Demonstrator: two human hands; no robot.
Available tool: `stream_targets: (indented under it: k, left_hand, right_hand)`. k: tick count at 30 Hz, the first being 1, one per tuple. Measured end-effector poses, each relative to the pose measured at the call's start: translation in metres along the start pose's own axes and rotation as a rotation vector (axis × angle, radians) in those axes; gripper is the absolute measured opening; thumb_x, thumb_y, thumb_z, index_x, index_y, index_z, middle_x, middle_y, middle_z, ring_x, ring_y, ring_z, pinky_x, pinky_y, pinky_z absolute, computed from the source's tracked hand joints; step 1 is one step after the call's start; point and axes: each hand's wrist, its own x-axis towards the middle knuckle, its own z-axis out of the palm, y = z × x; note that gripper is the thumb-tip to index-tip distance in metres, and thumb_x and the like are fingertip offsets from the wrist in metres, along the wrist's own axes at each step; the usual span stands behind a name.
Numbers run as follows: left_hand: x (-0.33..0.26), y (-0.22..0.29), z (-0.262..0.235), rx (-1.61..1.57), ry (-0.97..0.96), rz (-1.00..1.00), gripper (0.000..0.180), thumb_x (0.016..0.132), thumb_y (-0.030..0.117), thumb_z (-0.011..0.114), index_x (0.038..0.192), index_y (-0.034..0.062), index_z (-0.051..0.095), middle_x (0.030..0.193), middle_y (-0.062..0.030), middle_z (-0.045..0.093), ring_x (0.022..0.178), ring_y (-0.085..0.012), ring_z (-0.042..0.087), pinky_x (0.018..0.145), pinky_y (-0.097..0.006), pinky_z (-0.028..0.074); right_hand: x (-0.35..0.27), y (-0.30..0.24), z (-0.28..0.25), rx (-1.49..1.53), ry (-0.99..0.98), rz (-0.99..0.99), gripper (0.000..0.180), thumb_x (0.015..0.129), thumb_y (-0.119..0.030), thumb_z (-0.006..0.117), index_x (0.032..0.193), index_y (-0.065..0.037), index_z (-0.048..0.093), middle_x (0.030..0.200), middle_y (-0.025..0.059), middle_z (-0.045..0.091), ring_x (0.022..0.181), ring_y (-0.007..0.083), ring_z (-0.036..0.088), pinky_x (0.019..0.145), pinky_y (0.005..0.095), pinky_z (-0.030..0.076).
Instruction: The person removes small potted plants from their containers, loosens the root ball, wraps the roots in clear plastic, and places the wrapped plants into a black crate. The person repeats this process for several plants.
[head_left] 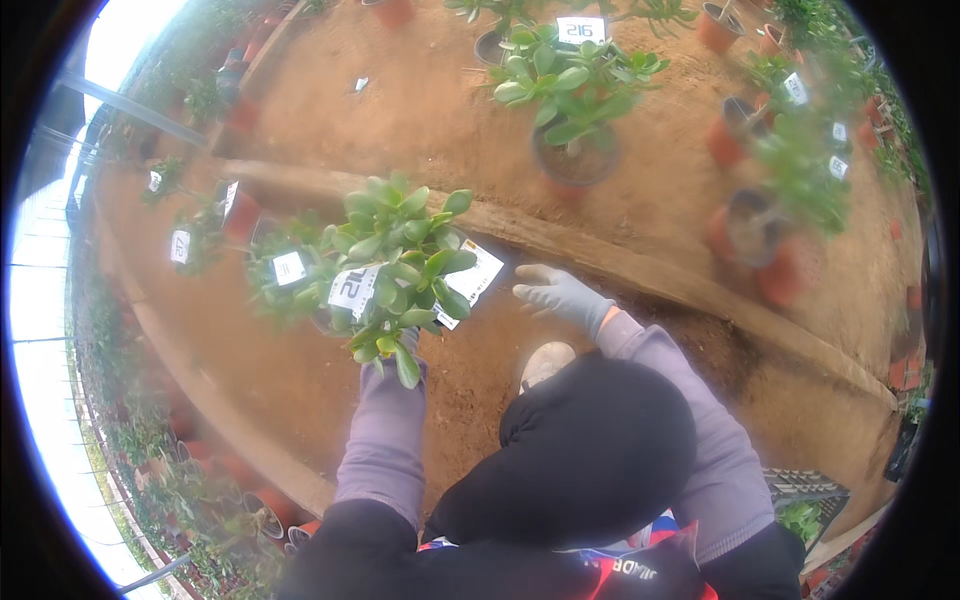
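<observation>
The leafy green plant (400, 255) is above the left forearm, its foliage mostly covering the left hand (411, 338), so I cannot tell how that hand's fingers are set. A white tag (353, 291) hangs on the plant's left side and a larger white label (476, 272) on its right. The right hand (562, 299), in a grey glove, is empty beside that label, fingers apart. Beyond both hands, a wooden board (520, 229) crosses the brown soil (450, 130).
</observation>
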Motion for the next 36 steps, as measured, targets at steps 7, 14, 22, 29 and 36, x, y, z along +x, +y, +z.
stream_targets:
  k: [7,14,22,29,36]
  left_hand:
    - [0.014,0.013,0.033,-0.002,-0.035,0.089,0.024,0.090,0.011,0.067,0.111,0.0005,0.065,0.099,-0.0097,0.069,0.088,-0.0163,0.064,0.078,-0.028,0.053]
    - [-0.009,0.071,0.049,-0.130,-0.174,0.313,0.019,0.090,0.010,0.068,0.105,0.0000,0.066,0.093,-0.0082,0.069,0.079,-0.0157,0.064,0.073,-0.028,0.053]
    - [-0.139,0.242,0.076,-0.215,-0.509,0.605,0.013,0.089,0.008,0.069,0.099,-0.0005,0.067,0.086,-0.0065,0.069,0.070,-0.0149,0.064,0.067,-0.027,0.054]
    - [-0.296,0.379,0.094,-0.174,-0.903,0.536,0.015,0.083,0.011,0.077,0.091,0.0033,0.067,0.081,-0.0053,0.067,0.070,-0.0147,0.065,0.066,-0.028,0.054]
    - [-0.293,0.325,0.254,-0.315,-1.190,0.611,0.012,0.086,0.013,0.073,0.089,0.0044,0.065,0.087,-0.0051,0.066,0.081,-0.0134,0.064,0.069,-0.032,0.054]
  right_hand:
    - [0.097,0.027,0.047,-0.023,0.117,-0.028,0.038,0.097,-0.023,0.066,0.127,-0.002,0.060,0.112,0.0088,0.069,0.095,0.0155,0.064,0.082,0.0320,0.051]
    - [0.053,0.021,0.050,-0.333,0.639,-0.041,0.027,0.080,-0.021,0.061,0.100,-0.005,0.071,0.099,0.0226,0.070,0.098,0.0400,0.066,0.087,0.0457,0.051]
    - [-0.102,-0.007,-0.007,-0.260,1.130,-0.165,0.026,0.086,-0.023,0.059,0.104,-0.008,0.069,0.095,0.0182,0.071,0.093,0.0359,0.068,0.082,0.0438,0.052]
    - [-0.235,-0.012,-0.061,-0.117,1.460,-0.375,0.023,0.089,-0.024,0.061,0.100,-0.006,0.069,0.084,0.0185,0.070,0.079,0.0337,0.069,0.069,0.0416,0.052]
    - [-0.300,0.070,-0.103,-0.235,1.656,-0.068,0.033,0.094,-0.026,0.055,0.119,-0.009,0.068,0.098,0.0222,0.070,0.094,0.0395,0.067,0.083,0.0456,0.052]
